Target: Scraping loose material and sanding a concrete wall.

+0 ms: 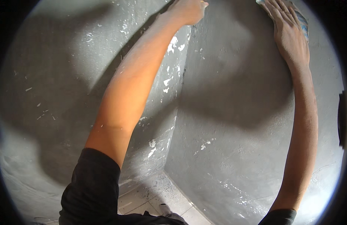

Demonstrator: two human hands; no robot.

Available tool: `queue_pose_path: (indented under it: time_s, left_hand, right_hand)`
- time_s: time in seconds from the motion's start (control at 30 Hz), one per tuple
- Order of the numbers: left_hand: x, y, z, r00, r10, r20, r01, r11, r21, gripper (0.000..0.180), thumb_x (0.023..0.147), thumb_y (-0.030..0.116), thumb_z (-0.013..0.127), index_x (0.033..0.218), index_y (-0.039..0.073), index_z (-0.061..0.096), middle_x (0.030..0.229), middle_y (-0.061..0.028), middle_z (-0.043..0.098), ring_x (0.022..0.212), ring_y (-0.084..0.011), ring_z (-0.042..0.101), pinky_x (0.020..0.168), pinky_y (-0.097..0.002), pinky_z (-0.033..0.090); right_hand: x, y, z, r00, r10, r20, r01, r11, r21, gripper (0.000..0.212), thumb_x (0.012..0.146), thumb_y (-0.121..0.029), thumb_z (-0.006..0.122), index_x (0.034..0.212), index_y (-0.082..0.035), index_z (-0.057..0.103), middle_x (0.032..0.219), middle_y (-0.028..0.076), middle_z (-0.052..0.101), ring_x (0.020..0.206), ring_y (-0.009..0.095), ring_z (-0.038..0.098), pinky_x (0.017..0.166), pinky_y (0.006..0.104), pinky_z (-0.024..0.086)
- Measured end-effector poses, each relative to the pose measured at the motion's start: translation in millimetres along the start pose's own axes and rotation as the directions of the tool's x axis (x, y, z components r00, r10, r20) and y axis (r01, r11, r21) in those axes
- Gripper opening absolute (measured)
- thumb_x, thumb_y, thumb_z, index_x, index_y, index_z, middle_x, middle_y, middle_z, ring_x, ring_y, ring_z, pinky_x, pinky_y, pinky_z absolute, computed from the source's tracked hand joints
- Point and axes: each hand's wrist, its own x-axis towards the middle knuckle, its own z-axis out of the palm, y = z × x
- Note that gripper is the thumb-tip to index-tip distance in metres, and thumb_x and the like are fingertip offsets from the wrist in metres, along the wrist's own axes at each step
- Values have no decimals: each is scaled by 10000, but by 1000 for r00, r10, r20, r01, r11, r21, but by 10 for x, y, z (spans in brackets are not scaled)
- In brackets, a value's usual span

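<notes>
High on the right-hand grey wall (233,93), my right hand (286,26) presses a sheet of sandpaper (303,26) flat against the surface. The sheet's pale, blue-marked back shows beside the fingers, and its sanding side is hidden. Up by the inside corner, my left hand (187,12) has its fingers curled closed and is partly cut off by the top of the view. Whatever it may hold is hidden. White dust coats both hands and forearms.
The left-hand grey wall (49,131) meets the right one in a corner speckled with white chipped patches (166,82). Below lies a pale tiled floor (143,208) with dark debris, and a shoe (165,209) shows there. A dark object (342,120) sits at the right rim.
</notes>
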Motion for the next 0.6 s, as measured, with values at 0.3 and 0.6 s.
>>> queue_pose_path:
  time_s: [0.3, 0.6]
  left_hand:
    - [-2283, -491, 470, 827, -5, 562, 217, 925, -311, 559, 981, 214, 523, 1485, 78, 323, 1312, -289, 523, 1261, -425, 482, 1103, -434, 345]
    - [-2819, -330, 881, 962, -109, 249, 215, 865, -453, 548, 989, 235, 499, 1468, 25, 333, 1168, -328, 578, 1012, -496, 584, 859, -515, 469]
  right_hand:
    - [-54, 12, 7, 995, 96, 2, -96, 994, 48, 392, 931, -147, 412, 1266, -38, 585, 1387, 137, 534, 1371, 267, 409, 1179, 399, 253]
    - [11, -95, -117, 993, 80, 85, -79, 997, -21, 382, 945, -145, 409, 1268, -51, 590, 1392, 124, 532, 1377, 263, 401, 1180, 400, 249]
